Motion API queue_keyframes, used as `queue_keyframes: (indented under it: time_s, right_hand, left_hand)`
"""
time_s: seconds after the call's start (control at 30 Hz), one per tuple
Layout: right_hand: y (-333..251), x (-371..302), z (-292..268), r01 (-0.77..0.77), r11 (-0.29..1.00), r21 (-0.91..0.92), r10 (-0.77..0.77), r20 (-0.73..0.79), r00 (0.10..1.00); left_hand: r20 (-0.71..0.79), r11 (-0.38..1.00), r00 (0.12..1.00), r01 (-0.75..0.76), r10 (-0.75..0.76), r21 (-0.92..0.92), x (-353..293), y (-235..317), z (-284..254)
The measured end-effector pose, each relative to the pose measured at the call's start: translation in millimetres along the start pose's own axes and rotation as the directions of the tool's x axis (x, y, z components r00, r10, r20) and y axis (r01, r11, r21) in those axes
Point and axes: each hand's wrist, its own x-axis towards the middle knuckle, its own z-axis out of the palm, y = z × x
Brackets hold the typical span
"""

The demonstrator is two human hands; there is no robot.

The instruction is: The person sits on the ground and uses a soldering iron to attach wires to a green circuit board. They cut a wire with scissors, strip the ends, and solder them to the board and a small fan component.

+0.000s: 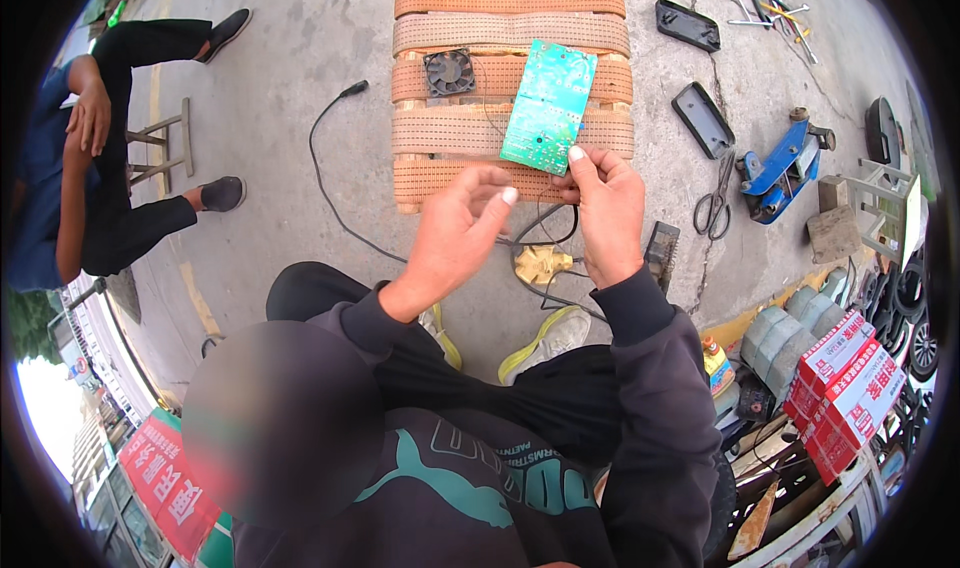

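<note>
A green circuit board (549,108) is tilted over the strap-woven stool top, its solder side facing up. My right hand (608,203) pinches its lower right corner between thumb and fingers. To the left of the board's lower edge, my left hand (455,230) hovers with fingers loosely curled and thumb apart, and I see nothing in it. A small black fan (449,72) lies on the stool's left side, with a thin wire running from it toward the board. Dark cables hang below my hands beside a gold-coloured piece (543,264) on the ground.
The orange-brown stool (510,34) stands before me. On the right lie two black plastic shells (703,120), scissors (712,211), a blue metal tool (785,173) and several hand tools (775,13). A black cord (318,153) curves across the left ground. Another person (85,158) sits far left.
</note>
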Motion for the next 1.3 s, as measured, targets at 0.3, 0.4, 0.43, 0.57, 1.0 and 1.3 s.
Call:
queue_keyframes:
  time_s: [0.3, 0.4, 0.43, 0.57, 1.0, 1.3]
  right_hand:
    - [-3, -2, -5, -0.026, 0.996, -0.087, 0.025, -0.009, 1.000]
    - [-3, -2, -6, -0.038, 0.995, -0.088, 0.038, 0.001, 0.999]
    - [-4, -3, -5, -0.042, 0.996, -0.084, 0.042, 0.006, 0.999]
    - [-7, -5, -5, -0.071, 0.996, -0.056, 0.071, 0.000, 0.997]
    - [-5, -2, -8, -0.063, 0.990, -0.124, 0.064, 0.008, 0.998]
    - [-5, -2, -9, -0.059, 0.992, -0.111, 0.060, 0.009, 0.998]
  left_hand:
    - [0.074, 0.935, 0.992, 0.122, -0.103, -0.334, 24, 3, 31]
    - [0.071, 0.925, 0.984, 0.181, -0.166, -0.334, 29, -2, 32]
    - [0.064, 0.921, 0.988, 0.152, -0.138, -0.359, 30, -6, 33]
    - [0.052, 0.903, 0.996, 0.087, -0.071, -0.421, 32, -16, 37]
    - [0.043, 0.912, 0.991, 0.135, -0.128, -0.388, 33, -12, 37]
    - [0.069, 0.871, 0.989, 0.148, -0.131, -0.468, 33, -5, 34]
